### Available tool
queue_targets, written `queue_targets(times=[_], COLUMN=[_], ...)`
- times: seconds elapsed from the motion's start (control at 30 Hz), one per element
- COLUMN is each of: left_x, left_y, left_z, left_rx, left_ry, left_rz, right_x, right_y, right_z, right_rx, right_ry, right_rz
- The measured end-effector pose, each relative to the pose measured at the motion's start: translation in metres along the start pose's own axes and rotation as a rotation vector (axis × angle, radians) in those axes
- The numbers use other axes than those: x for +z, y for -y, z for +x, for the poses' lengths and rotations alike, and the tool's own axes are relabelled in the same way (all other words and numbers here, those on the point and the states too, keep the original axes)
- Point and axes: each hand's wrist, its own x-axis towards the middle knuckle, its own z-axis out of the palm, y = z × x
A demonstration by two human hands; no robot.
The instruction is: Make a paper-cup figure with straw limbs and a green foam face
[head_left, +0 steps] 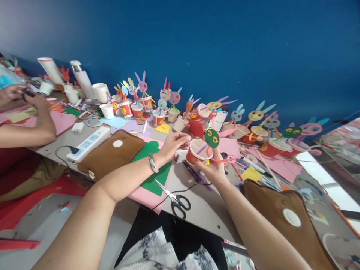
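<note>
My right hand (212, 168) is closed around a red and white paper cup (194, 155) in front of me. A round green paper face (212, 138) with yellow eyes stands above the cup's rim, and a red pipe cleaner (218, 160) sticks out to the right, ending in a small pink disc (231, 159). Just left of the rim is my left hand (174, 145), thumb and fingertips pinched together; what they hold, if anything, is too small to make out. Black-handled scissors (177, 200) lie partly spread below, beside green paper (152, 176) on a pink sheet.
Several cups with paper rabbit faces (174, 98) line the blue wall. Brown pouches lie left (109, 153) and right (278, 217). A power strip (90, 142) and thermos (82, 78) stand left, near a co-worker's hands (22, 95). A thin black cable (180, 190) crosses the table.
</note>
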Motion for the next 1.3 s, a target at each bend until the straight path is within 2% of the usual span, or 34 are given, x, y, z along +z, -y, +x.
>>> queue_targets(times=[0.37,0.73,1.3], left_x=[0.001,0.002,0.003], left_y=[0.004,0.003,0.003], left_z=[0.001,0.001,0.000], left_rx=[0.022,0.036,-0.002], left_ry=[-0.019,-0.046,-0.026], left_rz=[-0.036,-0.033,-0.058], right_x=[0.002,0.001,-0.001], right_y=[-0.006,-0.019,-0.023], right_z=[-0.001,0.001,0.002], right_rx=[0.009,0.029,0.035], right_ry=[-0.024,0.005,0.019], right_rz=[0.009,0.161,0.157])
